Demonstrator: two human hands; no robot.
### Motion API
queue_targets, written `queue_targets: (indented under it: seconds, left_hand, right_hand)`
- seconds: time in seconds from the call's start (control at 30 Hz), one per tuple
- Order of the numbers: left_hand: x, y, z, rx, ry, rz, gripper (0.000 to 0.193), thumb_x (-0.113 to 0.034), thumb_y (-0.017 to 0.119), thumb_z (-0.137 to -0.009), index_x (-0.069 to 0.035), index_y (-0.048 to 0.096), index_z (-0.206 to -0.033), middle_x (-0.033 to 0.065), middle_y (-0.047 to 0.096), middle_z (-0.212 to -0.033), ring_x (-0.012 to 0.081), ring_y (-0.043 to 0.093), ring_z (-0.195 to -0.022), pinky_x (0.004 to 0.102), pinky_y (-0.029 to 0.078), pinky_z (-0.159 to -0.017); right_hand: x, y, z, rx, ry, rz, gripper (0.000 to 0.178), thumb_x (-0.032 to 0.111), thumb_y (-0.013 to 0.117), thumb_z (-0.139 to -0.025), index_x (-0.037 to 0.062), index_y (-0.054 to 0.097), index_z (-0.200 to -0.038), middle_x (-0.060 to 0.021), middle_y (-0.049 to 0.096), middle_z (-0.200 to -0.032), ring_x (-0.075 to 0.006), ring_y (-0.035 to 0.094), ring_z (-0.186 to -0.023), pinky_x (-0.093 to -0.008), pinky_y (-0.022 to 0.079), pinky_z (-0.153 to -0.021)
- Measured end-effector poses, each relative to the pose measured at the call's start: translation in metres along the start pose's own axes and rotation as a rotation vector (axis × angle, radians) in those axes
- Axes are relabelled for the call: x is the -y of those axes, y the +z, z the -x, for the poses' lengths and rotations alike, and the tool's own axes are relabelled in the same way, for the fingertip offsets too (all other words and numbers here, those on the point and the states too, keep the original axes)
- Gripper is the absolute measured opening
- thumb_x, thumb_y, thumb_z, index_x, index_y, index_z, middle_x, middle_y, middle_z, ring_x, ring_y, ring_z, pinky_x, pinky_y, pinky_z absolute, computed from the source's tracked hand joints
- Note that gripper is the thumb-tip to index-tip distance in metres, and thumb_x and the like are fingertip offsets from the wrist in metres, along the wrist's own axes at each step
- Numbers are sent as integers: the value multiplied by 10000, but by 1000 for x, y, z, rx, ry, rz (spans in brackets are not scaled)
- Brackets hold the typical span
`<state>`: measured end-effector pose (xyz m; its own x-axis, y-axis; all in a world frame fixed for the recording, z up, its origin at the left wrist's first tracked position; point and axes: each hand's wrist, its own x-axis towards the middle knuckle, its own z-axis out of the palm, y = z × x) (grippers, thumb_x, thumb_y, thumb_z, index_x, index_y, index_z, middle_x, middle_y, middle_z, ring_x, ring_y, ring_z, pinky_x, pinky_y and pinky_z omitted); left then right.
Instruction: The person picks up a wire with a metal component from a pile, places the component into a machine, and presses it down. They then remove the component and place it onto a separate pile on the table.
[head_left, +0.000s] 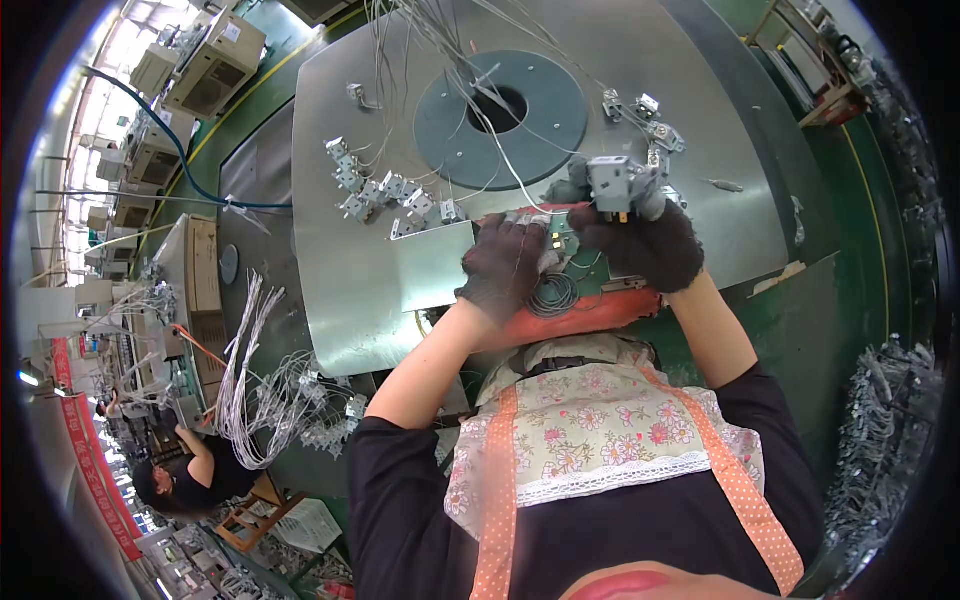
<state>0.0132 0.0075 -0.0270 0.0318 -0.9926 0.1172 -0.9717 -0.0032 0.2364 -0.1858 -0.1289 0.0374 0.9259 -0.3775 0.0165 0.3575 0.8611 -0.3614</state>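
Both of my hands wear dark gloves with greyish fingertips. My right hand (655, 245) is closed around a silver, box-shaped metal part (611, 182), holding it above the front of the table. My left hand (502, 262) rests at the table's front edge with its fingers curled and pressed together; what lies under them is hidden. Between the hands are a coil of thin grey wire (553, 295) and a small green piece (566, 243) with yellowish bits. A red-orange pad (585, 315) lies beneath them along the front edge.
Wired metal parts (390, 187) form a curved row at left; more metal parts (657, 135) sit at right. Wires hang over a round grey disc (440, 130) with a central hole. A small tool (722, 185) lies far right. A person (190, 470) sits at lower left.
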Motion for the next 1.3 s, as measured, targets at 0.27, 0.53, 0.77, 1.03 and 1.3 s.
queue_targets:
  seconds: [0.27, 0.53, 0.77, 1.03, 1.3]
  left_hand:
    - [0, -36, -28, 130, -263, 368, 414, -371, 707, -869, -186, 663, -1236, 110, 672, -1186, 345, 645, -1137, 470, 532, -949]
    - [136, -33, -72, 407, -355, -88, 434, -294, 691, -778, -88, 704, -1159, 226, 693, -1207, 372, 655, -1157, 469, 515, -998]
    - [147, -63, -30, 374, -340, -230, 376, -379, 605, -902, -123, 712, -1157, 206, 679, -1186, 401, 667, -1066, 512, 504, -951]
    - [99, -56, 1, -524, -193, -221, 418, -299, 719, -902, -125, 679, -1280, 222, 665, -1197, 389, 613, -1174, 506, 440, -1049]
    - [42, -47, 0, -400, 245, -53, 476, -342, 726, -850, -105, 657, -1257, 132, 663, -1175, 298, 623, -1142, 481, 421, -1090]
  right_hand:
    - [5, -17, -17, -20, -1, -45, 466, 183, 635, -961, 63, 530, -1399, -149, 637, -1296, -280, 657, -1140, -433, 520, -1016]
    - [-16, -1, -40, 231, -190, 2271, 479, 112, 749, -691, 60, 628, -1151, -144, 651, -1003, -330, 653, -957, -433, 539, -858]
    - [-39, -4, -51, 291, -121, 2498, 349, 133, 688, -714, 101, 648, -1059, -128, 620, -951, -317, 631, -929, -440, 527, -771]
    - [-67, -16, -40, 90, -3, 2576, 481, 133, 681, -765, 104, 632, -1242, -162, 608, -991, -335, 608, -964, -462, 502, -803]
    - [-76, -11, -25, -113, -127, 2282, 1000, 136, 735, -730, 45, 248, -1598, -185, 602, -1066, -376, 588, -1008, -510, 483, -851]
